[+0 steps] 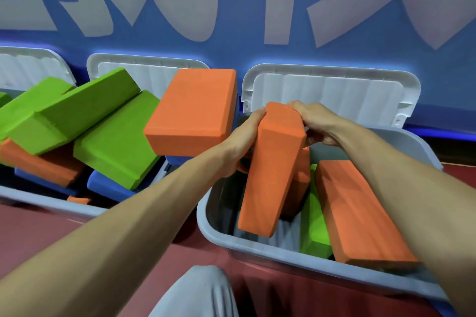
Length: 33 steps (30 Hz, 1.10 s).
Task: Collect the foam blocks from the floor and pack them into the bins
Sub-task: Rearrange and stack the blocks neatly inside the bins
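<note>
Both hands hold one orange block [273, 167]. The left hand [242, 141] grips its left side near the top. The right hand [316, 123] grips its top right corner. The block stands tilted inside the grey bin [257, 248], with its low end near the bin's front wall. I cannot tell if it touches the bottom.

Also in the grey bin, to the right, lie a green block [314, 226] and a long orange block [360, 213]. A half-hidden orange block [305, 183] peeks out just behind the held one. The white lid [334, 95] stands open at the back of the grey bin.

Left of the grey bin sits a second bin [51, 204], piled high with green, orange and blue blocks. A big orange block [193, 113] tops the pile on the side nearest the grey bin. Both bins sit on the red floor [51, 237]. In front of the grey bin is a knee [195, 291] in grey trousers.
</note>
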Available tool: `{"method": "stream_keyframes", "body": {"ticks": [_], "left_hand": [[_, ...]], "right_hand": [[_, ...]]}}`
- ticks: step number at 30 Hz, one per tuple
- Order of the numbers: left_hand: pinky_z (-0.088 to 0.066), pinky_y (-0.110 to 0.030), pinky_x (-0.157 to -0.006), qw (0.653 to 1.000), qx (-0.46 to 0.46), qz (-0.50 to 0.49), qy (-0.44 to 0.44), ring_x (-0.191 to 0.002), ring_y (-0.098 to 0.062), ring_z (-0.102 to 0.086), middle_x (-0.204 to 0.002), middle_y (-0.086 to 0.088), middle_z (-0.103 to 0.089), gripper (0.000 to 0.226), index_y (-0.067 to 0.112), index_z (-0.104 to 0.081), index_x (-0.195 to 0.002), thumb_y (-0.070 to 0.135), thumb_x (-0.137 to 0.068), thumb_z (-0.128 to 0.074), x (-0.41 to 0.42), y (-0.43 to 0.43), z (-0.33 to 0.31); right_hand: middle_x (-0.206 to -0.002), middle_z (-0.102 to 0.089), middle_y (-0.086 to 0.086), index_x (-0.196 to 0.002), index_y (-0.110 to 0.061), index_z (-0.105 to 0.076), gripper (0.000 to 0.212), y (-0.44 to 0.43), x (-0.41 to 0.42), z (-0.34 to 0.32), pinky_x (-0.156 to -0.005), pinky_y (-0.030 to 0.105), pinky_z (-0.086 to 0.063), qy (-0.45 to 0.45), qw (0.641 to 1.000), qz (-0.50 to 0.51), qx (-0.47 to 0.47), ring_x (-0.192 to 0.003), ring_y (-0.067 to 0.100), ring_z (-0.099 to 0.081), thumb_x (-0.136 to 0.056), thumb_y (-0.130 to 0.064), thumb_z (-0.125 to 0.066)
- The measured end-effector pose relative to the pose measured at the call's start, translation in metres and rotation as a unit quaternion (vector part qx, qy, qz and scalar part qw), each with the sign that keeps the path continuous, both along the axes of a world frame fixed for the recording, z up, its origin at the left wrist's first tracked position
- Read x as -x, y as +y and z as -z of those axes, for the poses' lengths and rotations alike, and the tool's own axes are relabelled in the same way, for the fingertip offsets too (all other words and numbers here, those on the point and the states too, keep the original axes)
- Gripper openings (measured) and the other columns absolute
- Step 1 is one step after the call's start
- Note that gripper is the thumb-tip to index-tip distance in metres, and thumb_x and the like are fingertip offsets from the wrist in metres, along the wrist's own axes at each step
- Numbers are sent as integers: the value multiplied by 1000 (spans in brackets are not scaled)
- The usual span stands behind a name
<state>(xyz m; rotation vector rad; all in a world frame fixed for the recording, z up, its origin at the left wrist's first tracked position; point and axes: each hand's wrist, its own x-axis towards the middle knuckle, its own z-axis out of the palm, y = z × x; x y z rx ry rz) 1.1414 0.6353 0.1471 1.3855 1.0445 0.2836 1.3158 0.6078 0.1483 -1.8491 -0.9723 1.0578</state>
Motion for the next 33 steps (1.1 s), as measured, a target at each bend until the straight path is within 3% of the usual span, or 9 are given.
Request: {"method": "stream_keyframes", "body": {"ticks": [6,11,13,16,18,20,25,29,33], "left_hand": [[-46,-51,-96,999,40,32,-11,-106,-30,-59,-108,-9,-64,43,22,-61,-104,52,-75,-49,13,6,19],[-49,-46,-93,999,19,38,17,-102,-19,-62,-111,1,-65,29,30,-58,-115,42,-89,-58,9,-7,39],[-51,-41,-92,998,-26,37,46,-98,-15,-63,-106,5,-63,49,24,-48,-131,25,-85,-68,11,-9,52],[-45,-27,-92,980,-139,61,128,-104,-17,-59,-113,0,-59,68,14,-35,-146,9,-85,-66,19,-11,69],[-38,-23,-97,967,-175,56,173,-123,-20,-51,-138,-10,-49,70,14,-31,-148,18,-87,-66,24,-13,79],[-33,-26,-105,964,-177,49,192,-133,-23,-42,-147,-14,-38,76,16,-27,-150,36,-88,-66,26,-16,88],[-33,-38,-111,953,-210,81,202,-135,-29,-38,-144,-13,-31,96,16,-24,-149,61,-76,-68,4,-38,96],[-35,-44,-110,945,-195,119,234,-134,-30,-37,-144,-12,-31,103,10,-25,-146,70,-72,-65,-26,-57,102],[-35,-47,-109,928,-200,160,272,-134,-33,-36,-143,-14,-31,104,7,-29,-140,74,-69,-64,-55,-78,114]], "right_hand": [[-108,-70,12,-105,-3,-67,42,-7,-17,13,-71,34,-60,43,989,-133,50,-86,21,-71,-94,-42,-55],[-93,-67,13,-87,0,-65,20,-15,-9,26,-85,32,-58,68,974,-183,112,-84,21,-69,-89,-20,-66],[-88,-66,11,-81,-3,-64,12,-16,-4,33,-90,32,-56,51,967,-207,140,-82,18,-67,-87,-12,-68],[-92,-62,8,-97,-2,-61,12,-19,-3,39,-99,37,-50,34,964,-214,154,-91,19,-64,-87,-7,-67],[-98,-63,7,-105,-4,-60,17,-24,-10,38,-97,34,-51,24,968,-197,154,-96,23,-64,-89,-9,-65],[-97,-63,6,-103,-6,-61,15,-33,-21,38,-91,31,-52,3,974,-175,146,-93,23,-65,-90,-11,-65],[-75,-62,2,-95,-8,-66,11,-75,-61,48,-67,30,-51,-93,980,-76,158,-71,20,-59,-88,-16,-68],[-71,-61,4,-81,-11,-62,14,-112,-86,61,-60,27,-48,-150,964,-51,213,-62,17,-57,-85,-19,-72],[-69,-56,7,-83,-11,-60,17,-137,-107,70,-58,27,-45,-211,943,-21,258,-61,18,-51,-83,-22,-74]]}}
